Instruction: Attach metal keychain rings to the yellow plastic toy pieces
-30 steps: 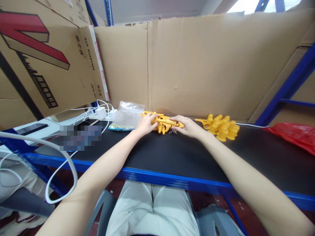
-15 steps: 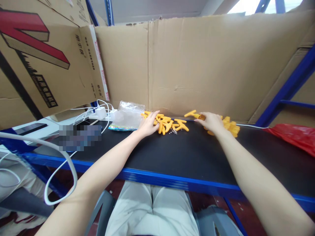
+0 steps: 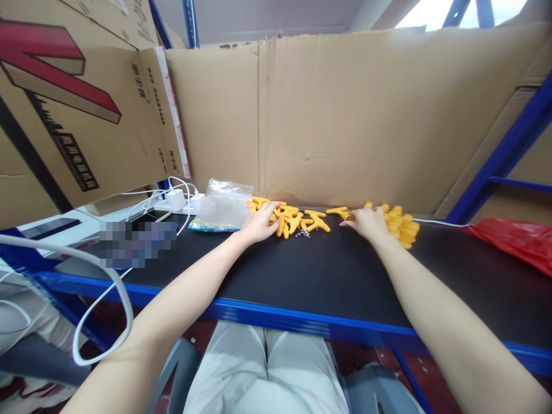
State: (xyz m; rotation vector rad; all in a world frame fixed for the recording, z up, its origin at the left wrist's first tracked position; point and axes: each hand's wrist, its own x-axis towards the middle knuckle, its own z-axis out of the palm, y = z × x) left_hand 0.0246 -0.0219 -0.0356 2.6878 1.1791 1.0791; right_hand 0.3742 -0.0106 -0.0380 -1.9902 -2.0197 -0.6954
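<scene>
My left hand [image 3: 260,222] rests on the left part of a pile of yellow T-shaped plastic pieces [image 3: 295,221], its fingers stretched and apart. Small thin metallic coils [image 3: 304,233] lie at the front of that pile. My right hand [image 3: 366,222] is low at the table's back edge, with its fingers closed around the stem of a yellow T-shaped piece [image 3: 337,210]. The crossbar points left; the other end is hidden by my fingers. Behind and right of this hand stands a cluster of yellow cup-like pieces [image 3: 401,226], partly covered by it.
A clear plastic bag [image 3: 227,204] lies left of the pile. Further left are white chargers [image 3: 175,200], cables and a blurred object [image 3: 138,242]. A red plastic bag [image 3: 513,238] is at the right. Cardboard [image 3: 345,121] walls the black tabletop [image 3: 310,273] behind.
My right hand has lowered toward the tabletop with the T-shaped piece, which now sits lower and slightly further right. My left hand stays on the pile.
</scene>
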